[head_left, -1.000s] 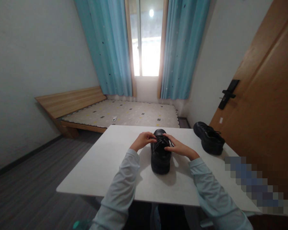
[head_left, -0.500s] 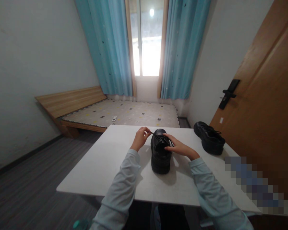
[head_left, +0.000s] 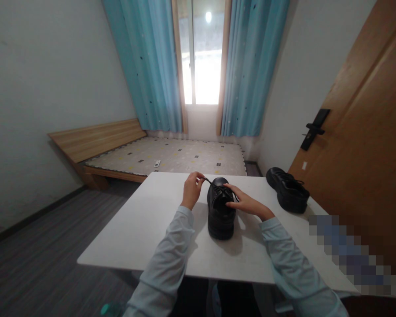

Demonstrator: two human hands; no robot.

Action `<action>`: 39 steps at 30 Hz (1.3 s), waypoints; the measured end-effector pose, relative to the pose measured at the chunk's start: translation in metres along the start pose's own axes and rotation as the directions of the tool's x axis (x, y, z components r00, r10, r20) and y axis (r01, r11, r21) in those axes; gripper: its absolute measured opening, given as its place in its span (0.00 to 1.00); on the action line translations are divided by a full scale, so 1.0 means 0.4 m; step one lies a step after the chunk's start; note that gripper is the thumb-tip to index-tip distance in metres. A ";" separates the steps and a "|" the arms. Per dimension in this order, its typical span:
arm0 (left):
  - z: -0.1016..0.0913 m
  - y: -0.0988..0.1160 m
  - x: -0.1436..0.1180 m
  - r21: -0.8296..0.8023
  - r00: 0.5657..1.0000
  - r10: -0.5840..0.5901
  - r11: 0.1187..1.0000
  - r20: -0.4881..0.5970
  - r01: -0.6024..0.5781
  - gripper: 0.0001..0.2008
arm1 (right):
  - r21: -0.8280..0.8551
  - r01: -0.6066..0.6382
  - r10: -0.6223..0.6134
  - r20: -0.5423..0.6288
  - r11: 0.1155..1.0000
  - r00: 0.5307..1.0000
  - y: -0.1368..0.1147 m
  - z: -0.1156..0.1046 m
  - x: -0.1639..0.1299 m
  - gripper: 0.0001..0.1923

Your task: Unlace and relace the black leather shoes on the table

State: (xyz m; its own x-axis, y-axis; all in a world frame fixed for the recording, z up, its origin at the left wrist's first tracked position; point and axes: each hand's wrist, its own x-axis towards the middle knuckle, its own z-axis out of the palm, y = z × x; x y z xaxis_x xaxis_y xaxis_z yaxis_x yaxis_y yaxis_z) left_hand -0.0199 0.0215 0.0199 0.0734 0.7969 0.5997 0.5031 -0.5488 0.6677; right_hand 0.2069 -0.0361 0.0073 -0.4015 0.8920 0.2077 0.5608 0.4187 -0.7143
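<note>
A black lace-up shoe (head_left: 221, 215) stands on the white table (head_left: 145, 229) in front of me, toe pointing away. My left hand (head_left: 192, 190) is raised just left of the shoe's toe, pinching a black shoelace (head_left: 210, 182) that runs taut from my fingers down to the eyelets. My right hand (head_left: 244, 203) rests on the shoe's right side, fingertips on the laces at its top.
A second black shoe (head_left: 287, 189) lies on the table's far right, near a wooden door (head_left: 359, 145). Beyond the table are a low wooden bed (head_left: 145, 154), blue curtains (head_left: 247, 66) and a bright window (head_left: 199, 53). A blurred patch covers the table's near right corner.
My left hand has lifted up and left, away from the shoe, drawing the lace out taut. My right hand has stayed on the shoe.
</note>
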 end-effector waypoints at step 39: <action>0.001 0.040 -0.006 -0.286 0.961 0.002 0.955 0.275 0.079 0.10 | 0.258 -0.171 0.244 -0.283 0.951 0.928 -0.029 -0.033 -0.001 0.14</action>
State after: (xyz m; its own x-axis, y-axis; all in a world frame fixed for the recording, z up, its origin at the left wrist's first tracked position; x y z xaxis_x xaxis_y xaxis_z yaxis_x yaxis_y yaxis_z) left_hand -0.0117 0.0110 0.0288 0.3087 0.8344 0.4566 0.2404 -0.5330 0.8113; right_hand 0.2102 -0.0390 0.0245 -0.0309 0.9777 0.2078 0.4149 0.2017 -0.8872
